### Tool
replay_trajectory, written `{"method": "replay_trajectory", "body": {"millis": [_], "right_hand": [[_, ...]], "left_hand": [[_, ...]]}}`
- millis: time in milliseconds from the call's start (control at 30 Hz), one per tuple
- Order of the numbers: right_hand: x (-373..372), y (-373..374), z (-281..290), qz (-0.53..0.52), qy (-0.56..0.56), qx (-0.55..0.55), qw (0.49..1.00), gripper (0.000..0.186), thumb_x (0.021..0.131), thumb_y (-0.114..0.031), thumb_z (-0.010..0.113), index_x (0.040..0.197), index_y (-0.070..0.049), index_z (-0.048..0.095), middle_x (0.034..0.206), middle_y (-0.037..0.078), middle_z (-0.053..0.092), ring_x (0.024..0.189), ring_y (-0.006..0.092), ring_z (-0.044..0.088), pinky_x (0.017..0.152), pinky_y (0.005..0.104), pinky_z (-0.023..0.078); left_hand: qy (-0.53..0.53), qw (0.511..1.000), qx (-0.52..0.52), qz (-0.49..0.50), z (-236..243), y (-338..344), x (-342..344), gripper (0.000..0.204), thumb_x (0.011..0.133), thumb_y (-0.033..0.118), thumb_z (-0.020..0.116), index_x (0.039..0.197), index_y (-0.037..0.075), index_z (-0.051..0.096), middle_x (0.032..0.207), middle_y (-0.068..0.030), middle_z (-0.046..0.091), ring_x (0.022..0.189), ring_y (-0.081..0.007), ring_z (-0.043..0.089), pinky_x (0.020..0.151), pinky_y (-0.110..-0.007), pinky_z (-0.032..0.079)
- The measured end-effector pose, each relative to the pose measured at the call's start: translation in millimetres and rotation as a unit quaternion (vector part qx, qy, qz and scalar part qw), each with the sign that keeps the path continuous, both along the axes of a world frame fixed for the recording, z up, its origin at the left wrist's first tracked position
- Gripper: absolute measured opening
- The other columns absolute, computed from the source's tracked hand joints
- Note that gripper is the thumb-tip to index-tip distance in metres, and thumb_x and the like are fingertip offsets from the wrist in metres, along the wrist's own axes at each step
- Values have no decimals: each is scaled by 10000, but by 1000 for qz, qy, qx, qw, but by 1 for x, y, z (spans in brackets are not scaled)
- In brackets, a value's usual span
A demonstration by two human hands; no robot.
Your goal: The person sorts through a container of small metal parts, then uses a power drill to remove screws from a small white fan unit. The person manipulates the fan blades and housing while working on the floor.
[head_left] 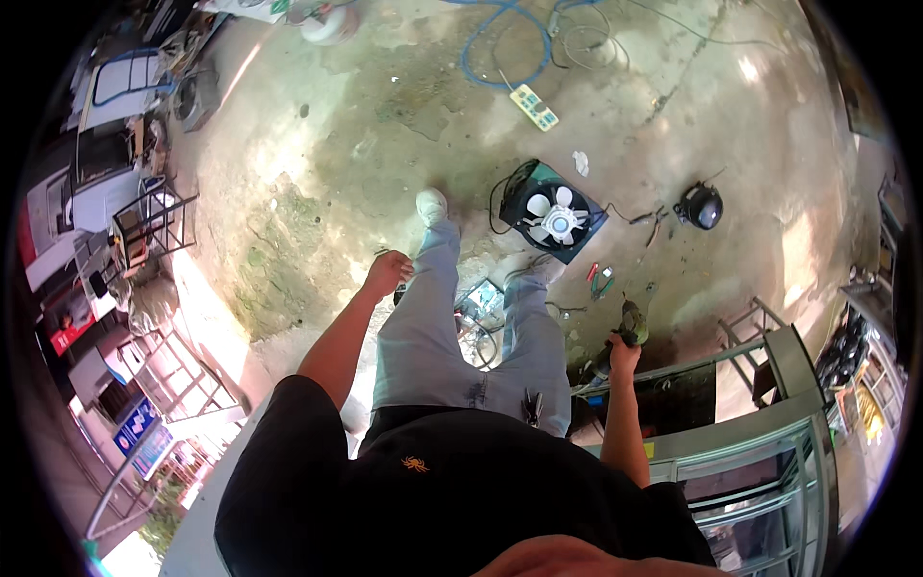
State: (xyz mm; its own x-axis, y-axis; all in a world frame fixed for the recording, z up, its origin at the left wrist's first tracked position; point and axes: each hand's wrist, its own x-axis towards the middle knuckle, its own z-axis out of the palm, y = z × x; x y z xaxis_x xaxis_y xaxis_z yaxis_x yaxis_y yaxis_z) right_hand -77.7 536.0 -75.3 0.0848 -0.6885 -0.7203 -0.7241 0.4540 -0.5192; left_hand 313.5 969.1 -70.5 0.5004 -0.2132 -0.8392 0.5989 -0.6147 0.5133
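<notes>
My right hand (624, 354) is wrapped round the grip of a green and black cordless drill (632, 325), held out at my right side with its front end pointing away from me. My left hand (389, 273) hangs beside my left leg, its fingers curled in; anything inside them is too small to make out. Ahead of my feet, a fan (558, 217) with pale blades sits in a square black housing on the floor. Red-handled (592, 272) and green-handled (603, 284) hand tools lie between the fan and the drill.
A black, round compressor-like unit (701, 206) stands right of the fan. Farther off lie a yellowish power strip (534, 107) and a coiled blue hose (465, 58). Between my legs are a box-like item (484, 298) and cables. A glass-sided metal cabinet (750, 452) is close on my right.
</notes>
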Motion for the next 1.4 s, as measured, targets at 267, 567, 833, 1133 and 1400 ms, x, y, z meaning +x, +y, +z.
{"method": "replay_trajectory", "body": {"millis": [267, 567, 833, 1133, 1400], "right_hand": [[60, -50, 21, 299, 171, -36, 938, 246, 686, -112, 735, 891, 12, 680, 774, 117, 673, 648, 268, 654, 610, 423, 525], [317, 63, 67, 515, 230, -16, 825, 300, 699, -125, 774, 929, 50, 692, 823, 161, 718, 655, 282, 713, 576, 407, 558], [602, 219, 85, 678, 22, -14, 734, 293, 742, -43, 754, 977, 86, 637, 788, 162, 667, 644, 288, 703, 526, 427, 533], [826, 387, 100, 830, 39, -151, 536, 423, 703, -187, 797, 1017, 74, 688, 976, 238, 717, 912, 378, 712, 787, 462, 552], [1021, 508, 133, 914, 103, -136, 369, 356, 772, -247, 728, 1026, 2, 722, 1073, 244, 706, 1062, 390, 675, 893, 455, 539]], "left_hand": [[4, 947, 8, 321, 39, 165, -70, 198, 937, 42, 624, 1095, -70, 586, 910, -209, 731, 726, -237, 725, 591, -332, 593], [-2, 887, 30, 461, 88, 299, -82, 215, 921, 163, 692, 954, -46, 656, 791, -160, 736, 622, -193, 702, 536, -313, 564], [-100, 812, 26, 574, 141, 369, -39, 177, 907, 125, 647, 951, -43, 676, 781, -146, 720, 644, -196, 697, 537, -300, 552], [-11, 741, 107, 663, 146, 419, -41, 184, 908, 114, 618, 938, -53, 689, 781, -148, 736, 635, -188, 703, 529, -306, 561], [-22, 650, 95, 754, 169, 443, 66, 205, 906, 101, 619, 1041, -54, 616, 808, -151, 717, 663, -224, 703, 557, -331, 563]]}}
